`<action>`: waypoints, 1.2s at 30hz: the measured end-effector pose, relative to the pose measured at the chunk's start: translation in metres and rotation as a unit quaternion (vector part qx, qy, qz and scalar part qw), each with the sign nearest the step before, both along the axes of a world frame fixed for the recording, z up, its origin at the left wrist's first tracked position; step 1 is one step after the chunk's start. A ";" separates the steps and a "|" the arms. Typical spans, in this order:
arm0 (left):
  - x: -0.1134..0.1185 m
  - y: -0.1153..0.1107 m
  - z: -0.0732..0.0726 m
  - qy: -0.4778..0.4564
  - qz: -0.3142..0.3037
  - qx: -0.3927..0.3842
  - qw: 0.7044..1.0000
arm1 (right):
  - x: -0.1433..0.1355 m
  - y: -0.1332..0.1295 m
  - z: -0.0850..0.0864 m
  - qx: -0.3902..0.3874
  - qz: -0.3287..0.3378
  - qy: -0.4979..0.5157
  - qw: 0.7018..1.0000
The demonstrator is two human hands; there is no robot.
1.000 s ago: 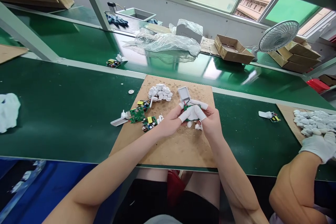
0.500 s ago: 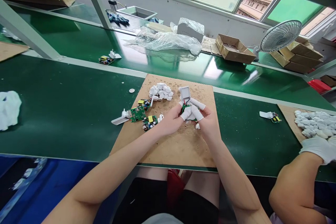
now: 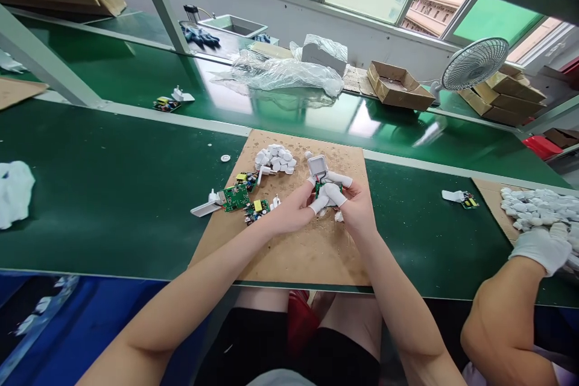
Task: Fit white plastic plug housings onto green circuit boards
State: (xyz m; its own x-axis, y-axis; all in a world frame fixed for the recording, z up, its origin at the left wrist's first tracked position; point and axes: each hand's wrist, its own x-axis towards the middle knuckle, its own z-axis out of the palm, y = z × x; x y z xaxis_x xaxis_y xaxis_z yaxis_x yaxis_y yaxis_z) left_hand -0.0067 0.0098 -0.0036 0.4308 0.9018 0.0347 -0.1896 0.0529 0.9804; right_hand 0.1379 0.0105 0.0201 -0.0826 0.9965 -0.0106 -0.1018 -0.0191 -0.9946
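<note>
Both of my hands meet over the right part of a brown board (image 3: pixel 289 259), with white covers on several fingertips. Between them is a green circuit board (image 3: pixel 320 187), wired to a white plastic casing (image 3: pixel 318 164) that stands tilted above the fingers. My left hand (image 3: pixel 298 205) grips its left side, and my right hand (image 3: pixel 355 202) holds it from the right. The fingers hide most of the circuit board. Left of my hands lie circuit boards with white plug parts (image 3: pixel 236 197) and yellow components (image 3: pixel 257 209). Behind these is a pile of small white pieces (image 3: pixel 275 158).
A person's gloved hand (image 3: pixel 543 248) is at a white pile (image 3: pixel 538 208) on the right. One circuit board (image 3: pixel 469 200) lies nearer me. Across the rail (image 3: pixel 181 119) are plastic wrap (image 3: pixel 280 72), an open carton (image 3: pixel 398 85), a fan (image 3: pixel 474 63) and another circuit board (image 3: pixel 166 104).
The view has shifted slightly. The white casing between my hands leans a little differently. On the far belt, the circuit board has moved left, and the other person's gloved hand has shifted at the pile.
</note>
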 end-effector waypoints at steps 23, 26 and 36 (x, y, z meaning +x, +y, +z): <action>0.005 0.000 0.009 -0.110 0.036 -0.097 0.989 | 0.013 0.003 -0.002 -0.012 0.097 0.019 0.995; 0.004 0.001 0.009 -0.097 0.027 -0.081 0.992 | 0.014 0.001 0.002 -0.002 0.106 -0.009 0.994; 0.003 -0.001 0.012 -0.127 0.035 -0.088 0.987 | 0.011 -0.001 0.001 0.049 0.138 -0.026 0.989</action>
State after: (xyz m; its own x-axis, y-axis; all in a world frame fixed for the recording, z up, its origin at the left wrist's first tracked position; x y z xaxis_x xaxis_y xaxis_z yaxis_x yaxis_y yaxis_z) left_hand -0.0039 0.0090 0.0086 0.3644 0.9309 -0.0256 -0.4376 0.1955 0.8777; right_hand 0.1485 0.0091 0.0208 -0.3534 0.9325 0.0741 -0.0555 0.0582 -0.9968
